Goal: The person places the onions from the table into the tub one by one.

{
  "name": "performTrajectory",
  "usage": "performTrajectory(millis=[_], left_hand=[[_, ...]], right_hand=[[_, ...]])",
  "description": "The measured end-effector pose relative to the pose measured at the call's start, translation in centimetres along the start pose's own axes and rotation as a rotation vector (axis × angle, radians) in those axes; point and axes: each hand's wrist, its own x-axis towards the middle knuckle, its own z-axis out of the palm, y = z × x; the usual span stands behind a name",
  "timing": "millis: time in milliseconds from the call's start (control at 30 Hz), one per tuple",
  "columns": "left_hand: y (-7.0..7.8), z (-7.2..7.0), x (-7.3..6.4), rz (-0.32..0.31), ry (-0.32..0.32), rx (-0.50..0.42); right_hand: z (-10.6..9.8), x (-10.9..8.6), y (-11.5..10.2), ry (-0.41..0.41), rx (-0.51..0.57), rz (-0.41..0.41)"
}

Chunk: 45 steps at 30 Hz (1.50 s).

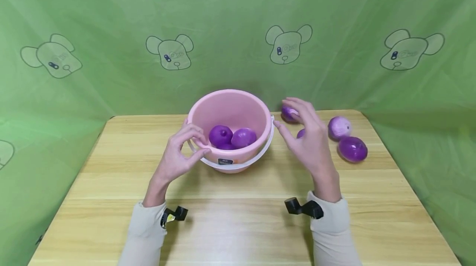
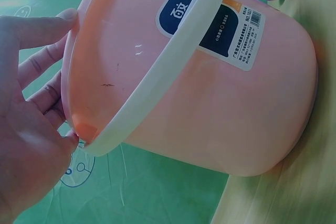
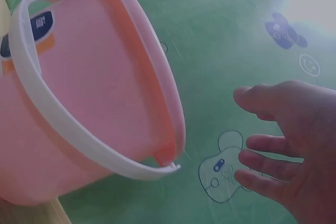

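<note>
A pink bucket (image 1: 230, 162) with a white handle (image 1: 260, 154) stands on the table. My left hand (image 1: 178, 150) grips its left rim, the thumb outside and the fingers over the edge. Inside the bucket lie several purple onions (image 1: 243, 138). My right hand (image 1: 310, 142) is held just right of the rim with spread, slightly bent fingers and nothing in them. In the right wrist view that hand (image 3: 294, 145) is apart from the bucket (image 3: 105, 77). Behind it in the head view, a purple onion (image 1: 289, 114) is partly hidden by the fingers.
At the right of the wooden table (image 1: 230, 216) lie a pale purple onion (image 1: 339, 128) and a darker, glossy one (image 1: 352, 149). Another onion (image 1: 300, 133) peeks out beside my right hand. Green cloth (image 1: 230, 10) with printed bear heads hangs behind and at both sides.
</note>
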Motion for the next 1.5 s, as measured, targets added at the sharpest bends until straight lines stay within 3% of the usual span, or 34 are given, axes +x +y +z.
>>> performTrajectory(millis=[267,1000,1500], left_hand=[[0.1,0.0,0.0,-0.005,-0.001,-0.001],[-0.1,0.1,-0.2,-0.021,0.006,0.021],[0.8,-0.2,0.1,0.044,-0.014,0.145]], right_hand=[[-1.2,-0.2,1.5,0.045,-0.020,0.077],[-3.7,-1.0,3.7,0.050,-0.090,0.213],[-4.6,-1.4,4.4,0.057,-0.110,0.241]])
